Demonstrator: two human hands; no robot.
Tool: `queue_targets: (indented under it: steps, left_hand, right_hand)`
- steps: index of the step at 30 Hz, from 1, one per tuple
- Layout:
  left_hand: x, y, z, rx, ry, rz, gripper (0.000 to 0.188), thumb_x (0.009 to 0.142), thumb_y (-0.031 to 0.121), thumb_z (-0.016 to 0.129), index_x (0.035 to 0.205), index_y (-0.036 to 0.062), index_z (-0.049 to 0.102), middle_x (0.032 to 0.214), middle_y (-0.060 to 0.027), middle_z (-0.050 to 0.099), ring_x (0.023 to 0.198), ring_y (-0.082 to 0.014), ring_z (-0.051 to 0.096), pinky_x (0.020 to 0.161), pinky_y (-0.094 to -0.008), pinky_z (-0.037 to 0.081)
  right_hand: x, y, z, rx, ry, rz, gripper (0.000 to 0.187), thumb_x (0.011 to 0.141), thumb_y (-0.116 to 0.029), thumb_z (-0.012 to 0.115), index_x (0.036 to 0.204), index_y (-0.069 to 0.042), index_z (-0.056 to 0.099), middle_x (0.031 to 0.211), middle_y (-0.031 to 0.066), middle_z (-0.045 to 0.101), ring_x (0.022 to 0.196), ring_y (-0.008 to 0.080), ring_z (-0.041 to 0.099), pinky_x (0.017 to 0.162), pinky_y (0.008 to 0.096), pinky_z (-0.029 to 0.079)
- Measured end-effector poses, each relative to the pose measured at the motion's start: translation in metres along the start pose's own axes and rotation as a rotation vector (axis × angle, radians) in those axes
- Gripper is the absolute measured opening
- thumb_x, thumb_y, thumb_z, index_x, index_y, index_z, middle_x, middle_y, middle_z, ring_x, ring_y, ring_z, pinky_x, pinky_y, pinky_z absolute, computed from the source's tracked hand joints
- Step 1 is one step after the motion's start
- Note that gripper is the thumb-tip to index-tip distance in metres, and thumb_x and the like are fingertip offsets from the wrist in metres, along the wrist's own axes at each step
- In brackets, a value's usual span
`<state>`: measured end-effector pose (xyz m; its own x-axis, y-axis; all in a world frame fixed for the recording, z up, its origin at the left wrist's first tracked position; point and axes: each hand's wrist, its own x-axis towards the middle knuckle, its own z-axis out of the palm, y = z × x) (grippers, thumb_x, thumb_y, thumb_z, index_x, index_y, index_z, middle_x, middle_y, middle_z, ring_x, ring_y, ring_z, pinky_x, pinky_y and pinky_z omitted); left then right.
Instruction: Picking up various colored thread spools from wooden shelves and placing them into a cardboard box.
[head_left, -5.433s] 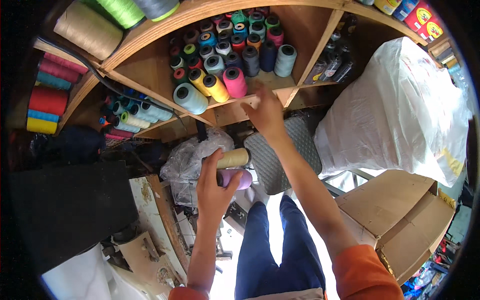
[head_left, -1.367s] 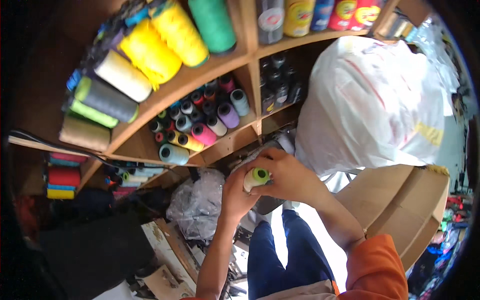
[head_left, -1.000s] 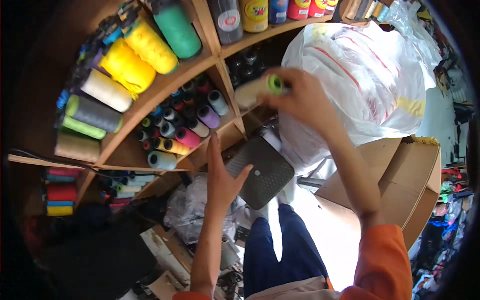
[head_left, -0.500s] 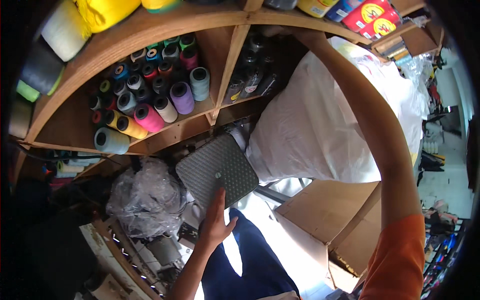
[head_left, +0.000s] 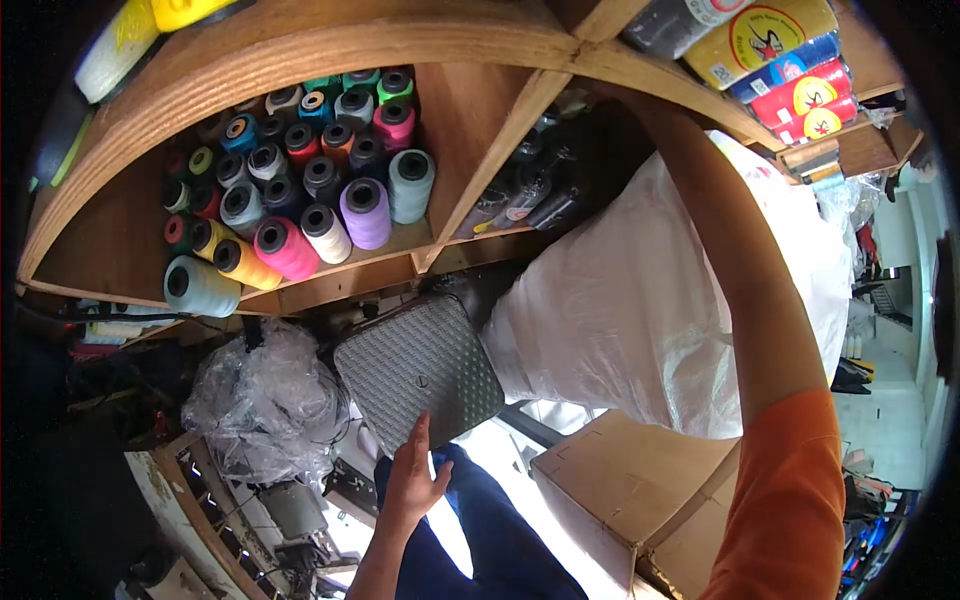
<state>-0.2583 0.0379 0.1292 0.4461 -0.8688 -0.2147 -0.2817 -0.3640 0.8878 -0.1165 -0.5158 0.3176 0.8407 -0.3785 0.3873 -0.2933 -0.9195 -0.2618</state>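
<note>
My left hand [head_left: 412,483] hovers low in the middle with its forefinger stretched out and thumb apart. It appears to hold nothing, and its fingertip overlaps the near edge of a grey textured stool or lid [head_left: 418,375]; whether it touches cannot be told. My right arm [head_left: 735,240], in an orange sleeve, reaches up into a dark shelf compartment. There my right hand [head_left: 625,97] is in shadow and its fingers are hidden. Below it, dark plastic-wrapped thread cones [head_left: 530,190] lie in that compartment.
Left of the divider, a wooden shelf [head_left: 330,45] holds several coloured thread cones [head_left: 365,213]. A big white sack [head_left: 620,290] bulges under my right arm, above a cardboard box [head_left: 620,475]. Crumpled clear plastic [head_left: 262,405] sits at left. Wrapped cones [head_left: 775,45] stand on the upper shelf.
The view has moved nearer the shelf, so the cones look larger. My right hand stays inside the dark compartment. My left hand keeps its pointing shape near the grey stool or lid.
</note>
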Motion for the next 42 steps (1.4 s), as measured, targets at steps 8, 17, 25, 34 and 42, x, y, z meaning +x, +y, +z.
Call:
queue_targets:
  steps: [8,17,25,34,42]
  left_hand:
    - [0.0,-0.007,-0.006,0.031,0.029,-0.074,0.085,0.074,0.007,0.07,0.142,-0.0043,0.02,0.141,-0.0276,0.036,0.129,-0.0411,0.039,0.107,-0.043,0.033]
    - [0.003,-0.002,-0.004,0.019,0.036,-0.074,0.083,0.075,0.006,0.069,0.142,-0.0045,0.021,0.141,-0.0274,0.036,0.128,-0.0407,0.04,0.106,-0.0427,0.035]
    - [0.003,0.001,-0.003,0.063,0.117,0.006,0.081,0.076,0.006,0.068,0.143,-0.0011,0.023,0.132,-0.0278,0.045,0.111,-0.044,0.053,0.093,-0.0459,0.043]
    - [0.001,-0.006,-0.001,0.077,0.118,-0.002,0.08,0.076,0.007,0.067,0.143,0.0002,0.023,0.134,-0.0273,0.044,0.115,-0.0431,0.051,0.095,-0.0453,0.042]
    - [0.002,-0.006,-0.005,0.123,0.148,0.049,0.078,0.076,0.004,0.067,0.142,0.0008,0.026,0.136,-0.0249,0.044,0.121,-0.0398,0.048,0.097,-0.0444,0.042]
  right_hand:
    - [0.0,0.012,0.012,-0.028,-0.086,0.01,0.04,0.077,-0.032,0.07,0.109,-0.009,0.064,0.106,0.0171,0.065,0.102,0.0306,0.06,0.089,0.042,0.047]
    - [0.0,0.016,0.014,-0.039,-0.135,0.007,0.039,0.077,-0.032,0.071,0.108,-0.009,0.064,0.105,0.0163,0.065,0.1,0.03,0.061,0.088,0.0417,0.047]
    - [-0.001,0.017,0.011,-0.06,-0.185,0.006,0.039,0.076,-0.032,0.072,0.107,-0.01,0.065,0.103,0.0155,0.066,0.098,0.0296,0.061,0.087,0.0415,0.048]
    - [-0.003,0.015,0.019,-0.074,-0.215,-0.008,0.039,0.075,-0.033,0.072,0.107,-0.011,0.065,0.102,0.0146,0.066,0.095,0.0291,0.062,0.086,0.0412,0.048]
    - [0.002,0.015,0.021,-0.091,-0.219,-0.018,0.038,0.075,-0.033,0.073,0.106,-0.012,0.065,0.101,0.0138,0.067,0.093,0.0286,0.063,0.085,0.041,0.049]
